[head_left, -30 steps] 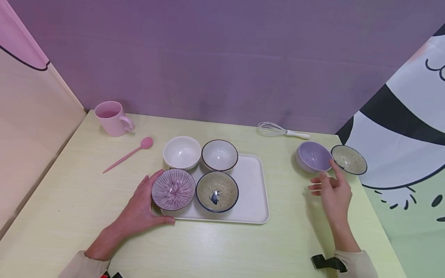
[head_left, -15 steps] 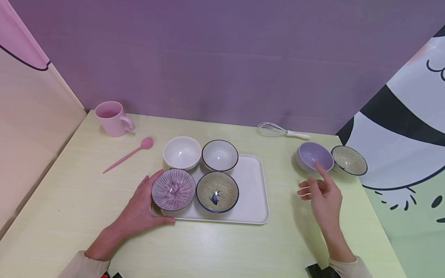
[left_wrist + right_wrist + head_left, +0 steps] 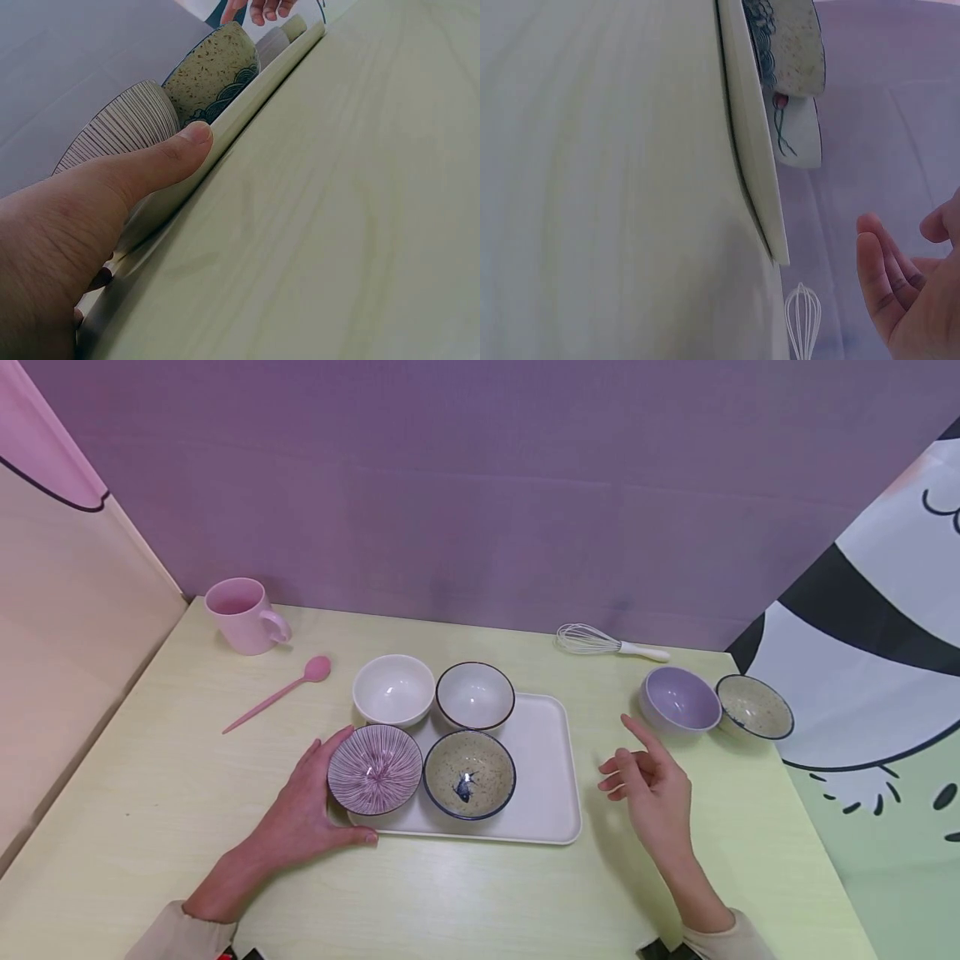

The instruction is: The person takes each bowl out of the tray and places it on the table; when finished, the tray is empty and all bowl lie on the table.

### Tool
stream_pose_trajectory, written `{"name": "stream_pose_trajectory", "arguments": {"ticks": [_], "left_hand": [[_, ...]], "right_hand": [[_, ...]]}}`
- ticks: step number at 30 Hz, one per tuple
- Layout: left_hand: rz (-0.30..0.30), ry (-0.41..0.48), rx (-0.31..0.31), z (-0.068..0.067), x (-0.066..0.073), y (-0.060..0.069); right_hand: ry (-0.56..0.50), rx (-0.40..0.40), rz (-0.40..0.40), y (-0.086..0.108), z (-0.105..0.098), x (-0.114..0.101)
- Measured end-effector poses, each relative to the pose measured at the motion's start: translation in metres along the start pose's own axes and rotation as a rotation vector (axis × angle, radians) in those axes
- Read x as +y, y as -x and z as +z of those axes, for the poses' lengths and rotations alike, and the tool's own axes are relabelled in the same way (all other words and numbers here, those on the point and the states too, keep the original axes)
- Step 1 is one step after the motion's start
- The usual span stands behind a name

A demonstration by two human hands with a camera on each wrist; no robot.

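In the head view, a white tray (image 3: 542, 777) holds several bowls: a purple-striped bowl (image 3: 375, 770), a speckled bowl (image 3: 469, 774) with a blue mark inside, a white bowl (image 3: 393, 690) and a dark-rimmed white bowl (image 3: 475, 695). My left hand (image 3: 303, 806) grips the tray's near left corner, thumb along the front edge, fingers by the striped bowl. The left wrist view has the thumb (image 3: 169, 159) on the tray's rim; most other fingers are hidden. My right hand (image 3: 658, 793) hovers right of the tray, holding nothing, its fingers loosely spread.
A lilac bowl (image 3: 681, 699) and another speckled bowl (image 3: 754, 707) stand together at the far right. Behind them lies a whisk (image 3: 611, 643). A pink mug (image 3: 243, 617) and a pink spoon (image 3: 279, 693) are at the left. A purple cloth wall (image 3: 480, 502) closes the back.
My right hand has moved left, away from the lilac bowl and toward the tray. The left hand, the tray and the bowls have stayed where they were.
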State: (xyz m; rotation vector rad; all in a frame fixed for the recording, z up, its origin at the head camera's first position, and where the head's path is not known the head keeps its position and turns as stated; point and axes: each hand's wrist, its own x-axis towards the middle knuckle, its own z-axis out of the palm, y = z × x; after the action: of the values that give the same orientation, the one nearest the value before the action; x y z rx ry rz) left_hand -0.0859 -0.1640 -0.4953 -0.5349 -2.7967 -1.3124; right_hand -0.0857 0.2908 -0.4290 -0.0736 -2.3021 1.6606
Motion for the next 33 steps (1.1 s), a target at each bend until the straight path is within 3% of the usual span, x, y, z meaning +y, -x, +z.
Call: {"name": "stream_pose_trajectory", "arguments": {"ticks": [9, 19, 33], "left_hand": [[0.02, -0.002, 0.008, 0.0, 0.0, -0.001], [0.015, -0.008, 0.007, 0.0, 0.001, 0.0], [0.003, 0.0, 0.006, -0.001, 0.002, 0.0]], "right_hand": [[0.028, -0.116, -0.018, 0.011, 0.02, -0.005], [0.008, -0.333, -0.103, 0.019, 0.037, 0.001], [-0.006, -0.562, -0.022, 0.029, 0.067, 0.0]]}}
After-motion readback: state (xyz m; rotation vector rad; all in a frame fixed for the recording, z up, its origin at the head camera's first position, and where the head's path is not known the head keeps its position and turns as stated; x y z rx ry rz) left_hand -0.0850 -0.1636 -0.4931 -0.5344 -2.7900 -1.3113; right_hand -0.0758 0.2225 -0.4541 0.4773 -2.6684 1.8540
